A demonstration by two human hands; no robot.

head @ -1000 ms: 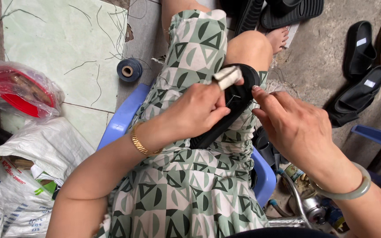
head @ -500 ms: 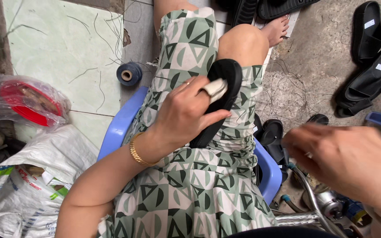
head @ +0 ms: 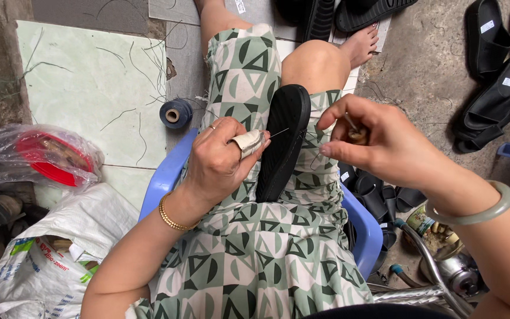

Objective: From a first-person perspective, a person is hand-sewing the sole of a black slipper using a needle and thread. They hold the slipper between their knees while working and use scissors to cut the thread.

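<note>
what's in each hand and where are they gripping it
Left hand pinches a needle by its blunt end against the black sole. Right hand grips a small wooden-handled tool by its handle.

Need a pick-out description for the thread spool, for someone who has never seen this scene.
Start at the blue plastic chair the person sits on. Just beyond its left front corner, on the floor by the pale green tile, lies the thread spool. It is the only small dark-blue cylinder, with a tan core facing up.
</note>
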